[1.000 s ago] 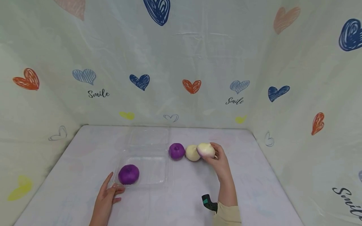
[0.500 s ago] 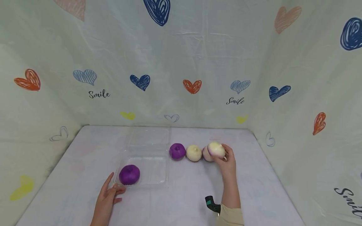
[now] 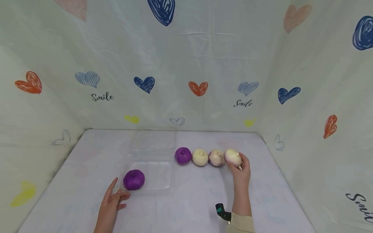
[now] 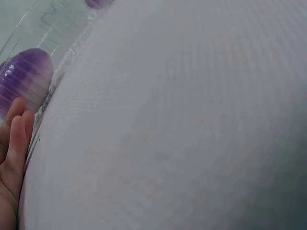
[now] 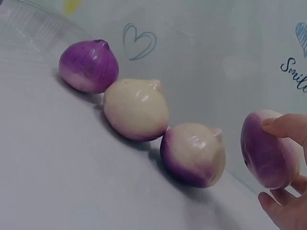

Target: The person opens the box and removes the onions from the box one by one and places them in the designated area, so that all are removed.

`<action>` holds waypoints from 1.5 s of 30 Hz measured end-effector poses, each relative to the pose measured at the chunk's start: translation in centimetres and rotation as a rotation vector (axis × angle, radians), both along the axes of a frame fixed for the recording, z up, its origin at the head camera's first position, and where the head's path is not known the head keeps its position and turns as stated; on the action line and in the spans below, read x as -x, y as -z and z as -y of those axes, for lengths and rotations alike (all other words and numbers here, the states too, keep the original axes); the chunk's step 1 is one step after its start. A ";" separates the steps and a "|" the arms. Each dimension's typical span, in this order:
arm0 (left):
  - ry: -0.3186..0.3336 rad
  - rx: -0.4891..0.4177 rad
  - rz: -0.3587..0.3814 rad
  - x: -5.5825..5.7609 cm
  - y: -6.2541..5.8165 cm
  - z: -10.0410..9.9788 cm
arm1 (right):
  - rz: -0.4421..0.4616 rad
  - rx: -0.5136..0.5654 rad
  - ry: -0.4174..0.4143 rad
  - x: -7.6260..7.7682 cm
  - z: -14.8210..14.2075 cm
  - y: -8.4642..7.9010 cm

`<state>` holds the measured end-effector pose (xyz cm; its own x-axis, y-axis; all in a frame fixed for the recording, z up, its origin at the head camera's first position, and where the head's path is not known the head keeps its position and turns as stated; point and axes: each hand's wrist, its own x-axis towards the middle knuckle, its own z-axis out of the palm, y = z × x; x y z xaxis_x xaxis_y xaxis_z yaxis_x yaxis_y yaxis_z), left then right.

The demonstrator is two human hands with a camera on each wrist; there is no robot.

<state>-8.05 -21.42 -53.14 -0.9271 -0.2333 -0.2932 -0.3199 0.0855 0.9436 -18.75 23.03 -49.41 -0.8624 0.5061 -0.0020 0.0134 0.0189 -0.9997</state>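
In the head view my right hand [image 3: 242, 169] grips a white-and-purple onion [image 3: 232, 157] at the right end of a row. Thumb and fingers pinch it from the right; in the right wrist view this onion [image 5: 268, 148] shows its purple side. To its left sit a white-and-purple onion [image 3: 217, 158], a mostly white onion [image 3: 200, 157] and a purple onion [image 3: 183, 156]. My left hand [image 3: 109, 205], fingers fairly straight, rests at the near left corner of a clear plastic box [image 3: 172, 174]. Inside that corner lies another purple onion [image 3: 134, 180].
The box's clear lid [image 3: 153, 140] lies folded back behind it. A white-covered table [image 3: 175, 213] bears everything. A cloth wall [image 3: 215, 64] printed with hearts encloses the back and sides. A black wrist device [image 3: 222, 212] sits at my right sleeve [image 3: 240, 224].
My right hand has carried its onion to the right and slightly down, past the white-and-purple onion it earlier covered. My left hand has stayed at the box corner.
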 end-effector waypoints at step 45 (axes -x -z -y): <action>0.004 0.000 -0.042 0.0 0.0 -0.1 | -0.001 -0.075 0.105 2.7 -1.1 5.5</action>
